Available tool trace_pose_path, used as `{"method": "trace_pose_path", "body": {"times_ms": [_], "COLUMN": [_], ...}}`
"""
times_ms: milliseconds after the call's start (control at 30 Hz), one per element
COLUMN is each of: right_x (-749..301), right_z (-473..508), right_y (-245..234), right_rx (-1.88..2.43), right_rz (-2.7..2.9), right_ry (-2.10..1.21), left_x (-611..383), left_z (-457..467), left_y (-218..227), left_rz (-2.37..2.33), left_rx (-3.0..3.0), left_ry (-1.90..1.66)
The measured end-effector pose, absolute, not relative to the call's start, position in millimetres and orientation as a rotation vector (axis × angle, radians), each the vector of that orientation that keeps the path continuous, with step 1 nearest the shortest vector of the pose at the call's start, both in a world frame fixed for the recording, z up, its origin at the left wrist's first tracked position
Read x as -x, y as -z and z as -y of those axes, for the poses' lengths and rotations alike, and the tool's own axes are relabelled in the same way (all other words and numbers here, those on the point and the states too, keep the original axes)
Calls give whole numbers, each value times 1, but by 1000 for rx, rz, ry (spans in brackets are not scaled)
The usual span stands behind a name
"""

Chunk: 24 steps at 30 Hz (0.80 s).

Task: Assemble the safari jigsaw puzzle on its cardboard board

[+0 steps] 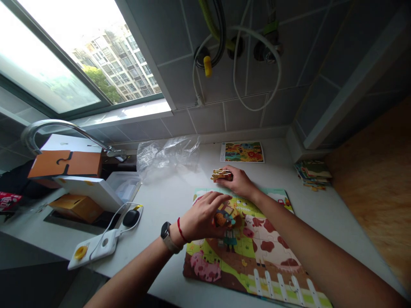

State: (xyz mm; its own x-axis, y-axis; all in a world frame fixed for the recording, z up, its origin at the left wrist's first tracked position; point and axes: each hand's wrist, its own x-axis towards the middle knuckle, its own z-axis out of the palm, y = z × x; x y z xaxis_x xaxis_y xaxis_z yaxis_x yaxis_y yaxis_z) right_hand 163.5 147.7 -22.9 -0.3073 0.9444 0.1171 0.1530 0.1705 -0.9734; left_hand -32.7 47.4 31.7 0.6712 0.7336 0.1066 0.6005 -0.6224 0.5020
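A jigsaw puzzle [269, 244] of a farm scene, with a spotted cow, a pig and a white fence, lies joined on the counter. Over its left part, my left hand [205, 216] curls its fingers and thumb around a few loose puzzle pieces [225, 214]; how firmly they are gripped is partly hidden. Just past the puzzle's far edge, my right hand [239, 182] is closed on a small stack of puzzle pieces [221, 174], their edges facing left. Behind it lies a picture card [244, 152] with a colourful animal scene.
Stacked puzzle pieces [313, 174] sit by the right wall. Crumpled clear plastic [168, 156] lies at the back. On the left are a power strip [94, 248] with a black plug, an orange box [66, 164], a brown carton [77, 207] and a curved faucet [61, 124].
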Motion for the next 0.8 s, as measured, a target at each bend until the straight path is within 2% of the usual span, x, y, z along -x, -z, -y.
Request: {"method": "trace_pose_path", "body": {"times_ms": [267, 567, 800], "right_x": [-166, -178, -182], "right_z": [-151, -156, -155], "right_y": [24, 28, 22], "right_rx": [1060, 1106, 1076], "right_rz": [1643, 1828, 1937], "right_ry": [-1243, -1122, -1185], "left_x": [43, 32, 37], "left_z": [-90, -124, -128], "left_y": [-62, -13, -3], "left_rz": [-1227, -1114, -1124], "left_rx": [-2434, -2546, -2537], "left_ry": [-852, -858, -886]}}
